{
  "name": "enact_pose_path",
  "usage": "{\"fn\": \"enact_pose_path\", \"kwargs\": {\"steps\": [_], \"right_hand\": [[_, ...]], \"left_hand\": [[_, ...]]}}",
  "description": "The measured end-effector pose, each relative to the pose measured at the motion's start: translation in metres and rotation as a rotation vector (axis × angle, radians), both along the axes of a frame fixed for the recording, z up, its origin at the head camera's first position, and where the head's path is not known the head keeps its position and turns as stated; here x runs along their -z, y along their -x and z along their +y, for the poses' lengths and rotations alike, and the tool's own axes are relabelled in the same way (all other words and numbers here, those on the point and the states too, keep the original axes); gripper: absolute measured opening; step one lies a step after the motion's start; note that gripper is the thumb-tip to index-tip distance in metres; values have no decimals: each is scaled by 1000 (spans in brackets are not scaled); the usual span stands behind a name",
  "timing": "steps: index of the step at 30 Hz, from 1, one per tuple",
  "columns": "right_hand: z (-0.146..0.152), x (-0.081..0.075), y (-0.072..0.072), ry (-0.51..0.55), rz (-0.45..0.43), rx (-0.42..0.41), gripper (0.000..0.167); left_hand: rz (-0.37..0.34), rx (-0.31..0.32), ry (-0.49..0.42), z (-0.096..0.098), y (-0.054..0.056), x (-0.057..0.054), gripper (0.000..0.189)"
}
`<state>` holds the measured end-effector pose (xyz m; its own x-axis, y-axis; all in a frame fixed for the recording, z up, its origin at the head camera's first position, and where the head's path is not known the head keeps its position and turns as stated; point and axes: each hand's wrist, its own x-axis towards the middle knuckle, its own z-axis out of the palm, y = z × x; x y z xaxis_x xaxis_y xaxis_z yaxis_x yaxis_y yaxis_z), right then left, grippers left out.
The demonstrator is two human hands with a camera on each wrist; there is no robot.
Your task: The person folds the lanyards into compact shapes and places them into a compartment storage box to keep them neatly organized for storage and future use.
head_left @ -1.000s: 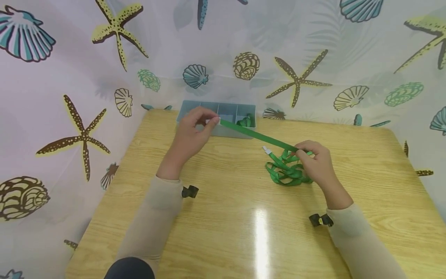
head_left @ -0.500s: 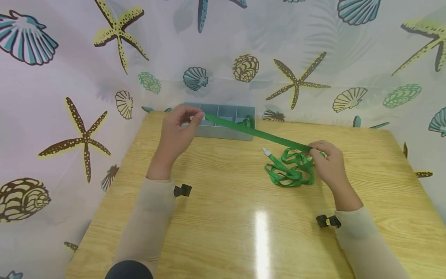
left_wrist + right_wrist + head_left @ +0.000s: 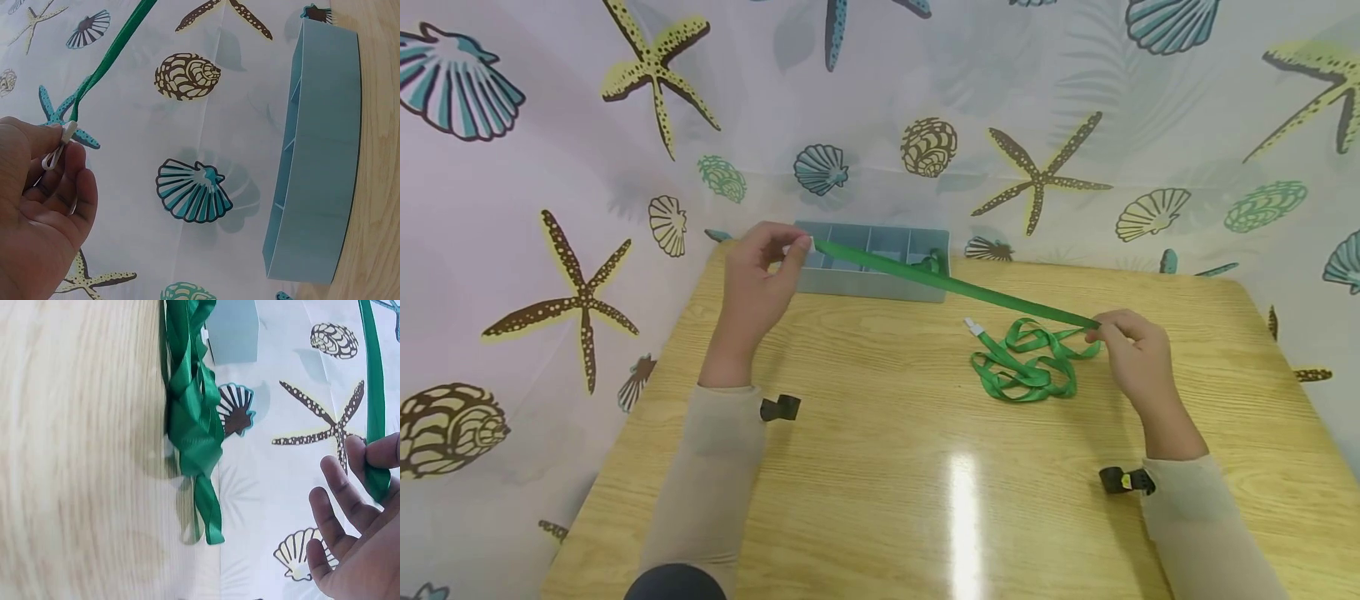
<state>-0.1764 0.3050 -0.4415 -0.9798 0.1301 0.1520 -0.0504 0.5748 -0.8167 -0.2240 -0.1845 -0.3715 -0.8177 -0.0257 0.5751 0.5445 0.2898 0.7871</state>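
Note:
A green ribbon lanyard (image 3: 985, 292) is stretched through the air between both hands, sloping down to the right. My left hand (image 3: 756, 279) pinches its white plastic clip (image 3: 69, 131) between thumb and forefinger. At the other end my right hand (image 3: 1138, 358) pinches the ribbon, which folds over below the thumb in the right wrist view; the other fingers are spread. Under the stretched part, to the left of my right hand, loose loops of green ribbon (image 3: 1037, 377) lie on the table. Another white clip (image 3: 973, 327) sticks out at their upper left.
Behind the ribbon, a blue-grey divided box (image 3: 880, 284) stands at the table's back edge. Its rightmost compartment holds a green ribbon bundle (image 3: 934, 260). A cloth printed with shells and starfish (image 3: 865, 100) hangs behind the wooden table (image 3: 865, 467).
My left hand has moved left with the clip and my right hand right along the ribbon, so the stretch between them is longer. The loops on the table have spread slightly.

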Motion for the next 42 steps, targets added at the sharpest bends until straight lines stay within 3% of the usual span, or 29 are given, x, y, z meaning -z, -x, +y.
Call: {"fn": "enact_pose_path", "kwargs": {"steps": [6, 15, 19, 24, 28, 32, 37, 42], "right_hand": [[14, 0, -3, 83, -46, -15, 45], [17, -2, -5, 152, -46, -185, 55], [17, -2, -4, 147, -56, -196, 61], [17, -1, -1, 193, -68, -197, 55], [16, 0, 0, 196, -12, -191, 57], [11, 0, 1, 139, 72, -155, 52], [-1, -5, 2, 92, 29, -89, 39], [-27, -16, 5, 68, 74, -182, 33]], "left_hand": [[-17, 7, -19, -2, 0, -1, 13], [-29, -6, -28, -5, -2, -1, 15], [0, 27, -56, -4, 1, 1, 14], [58, 41, -62, -1, 4, 1, 10], [67, 61, -61, 1, 2, 0, 8], [20, 112, -54, 8, -1, -1, 10], [-50, 176, 23, 19, -4, -2, 13], [-89, 223, 93, 33, -7, -2, 15]]}}
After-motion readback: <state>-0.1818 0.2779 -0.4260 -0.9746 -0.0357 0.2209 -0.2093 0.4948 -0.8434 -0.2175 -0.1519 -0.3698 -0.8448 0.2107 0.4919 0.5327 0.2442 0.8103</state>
